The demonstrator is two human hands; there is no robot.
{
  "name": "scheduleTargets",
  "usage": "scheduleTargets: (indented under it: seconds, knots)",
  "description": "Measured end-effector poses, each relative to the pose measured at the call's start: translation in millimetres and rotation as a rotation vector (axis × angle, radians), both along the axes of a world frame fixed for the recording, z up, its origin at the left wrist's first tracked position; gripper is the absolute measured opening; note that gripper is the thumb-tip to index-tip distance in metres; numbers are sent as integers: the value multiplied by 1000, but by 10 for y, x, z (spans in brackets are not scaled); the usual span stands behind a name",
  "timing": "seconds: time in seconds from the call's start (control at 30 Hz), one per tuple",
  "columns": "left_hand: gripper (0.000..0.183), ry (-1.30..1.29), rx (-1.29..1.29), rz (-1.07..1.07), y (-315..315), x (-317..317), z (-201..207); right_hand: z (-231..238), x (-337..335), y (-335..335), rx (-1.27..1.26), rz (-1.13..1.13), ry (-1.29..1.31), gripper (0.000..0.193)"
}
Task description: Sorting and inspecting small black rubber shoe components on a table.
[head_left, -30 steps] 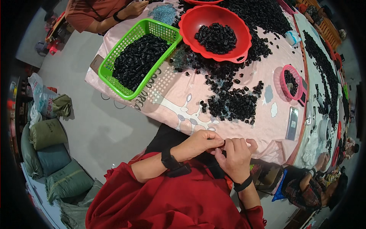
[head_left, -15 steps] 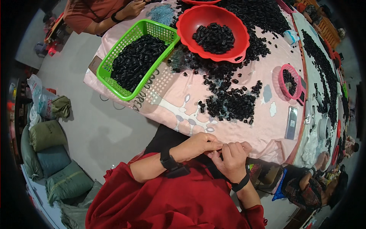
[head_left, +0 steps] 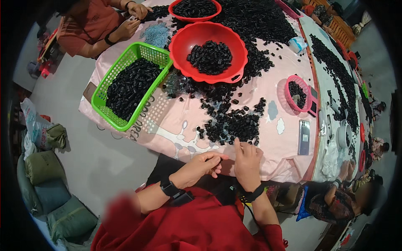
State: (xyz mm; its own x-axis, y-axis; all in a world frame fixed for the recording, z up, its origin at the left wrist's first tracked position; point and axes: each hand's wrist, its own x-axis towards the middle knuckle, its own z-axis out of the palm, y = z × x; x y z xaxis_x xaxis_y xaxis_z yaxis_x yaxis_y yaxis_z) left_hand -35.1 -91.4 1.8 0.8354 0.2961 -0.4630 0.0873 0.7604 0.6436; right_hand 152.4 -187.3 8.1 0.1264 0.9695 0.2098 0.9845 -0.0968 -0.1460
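Observation:
My left hand (head_left: pixel 202 166) is above the near table edge, its thumb and fingers pinched together. A small dark bit shows at the fingertips, too little to name. My right hand (head_left: pixel 248 164) is stretched forward with its fingers apart, the tips at the near edge of a loose pile of small black plastic pieces (head_left: pixel 234 125). I see nothing held in it. A red scalloped bowl (head_left: pixel 184 46) with more black pieces stands beyond the pile. To its left is a green slotted basket (head_left: pixel 138 113) filled with the same kind of pieces.
Small clear-bluish pieces (head_left: pixel 155 35) lie beyond the basket, near a co-worker's hands (head_left: pixel 130 26). A pink basket (head_left: pixel 288 93) and a phone (head_left: pixel 304 138) are at the right on the pink cloth (head_left: pixel 268 161). Stuffed sacks (head_left: pixel 71 217) sit on the floor at left.
My hands were together at the fingertips and have come apart; the right one has reached forward to the pile. The view has shifted, so the table sits lower and further left.

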Motion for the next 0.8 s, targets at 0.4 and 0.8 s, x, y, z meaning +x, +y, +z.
scheduleTargets:
  seconds: [0.4,0.8]
  knots:
    - [39,-75,-94,75,46,-6,90,-143,122,-182,153,-49,212,45]
    - [48,-160,-130,95,69,36,59,-120,23,-71,86,-30,179,40]
